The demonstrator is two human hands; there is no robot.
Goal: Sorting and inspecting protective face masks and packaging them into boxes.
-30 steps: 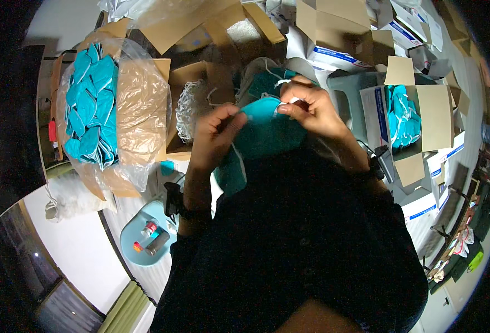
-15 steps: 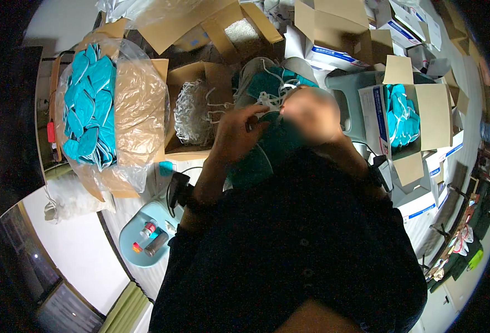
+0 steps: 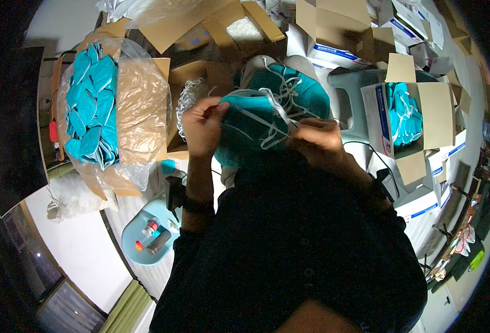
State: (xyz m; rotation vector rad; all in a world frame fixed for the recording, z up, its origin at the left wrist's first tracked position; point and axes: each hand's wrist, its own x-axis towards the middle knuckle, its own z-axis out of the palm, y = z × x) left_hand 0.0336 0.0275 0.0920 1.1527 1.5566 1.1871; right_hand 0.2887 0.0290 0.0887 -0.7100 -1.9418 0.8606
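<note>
My left hand [image 3: 200,126] pinches the left edge of a teal face mask [image 3: 247,129] with white elastic straps. My right hand [image 3: 318,140] grips the mask's right side, with a strap running across its front. Just behind the held mask lies a pile of teal masks [image 3: 292,89] tangled with white straps. A wrist band [image 3: 192,205] sits on my left forearm.
At the left a clear plastic bag of teal masks [image 3: 92,108] fills a cardboard box. An open box with teal masks [image 3: 405,114] stands at the right. A box of white straps [image 3: 188,100], more cardboard boxes [image 3: 333,33] and a light blue stool with small bottles [image 3: 148,236] surround me.
Both hands have shifted with the mask; they were close together in front of it, and now they are spread to its left and right edges, with the straps showing.
</note>
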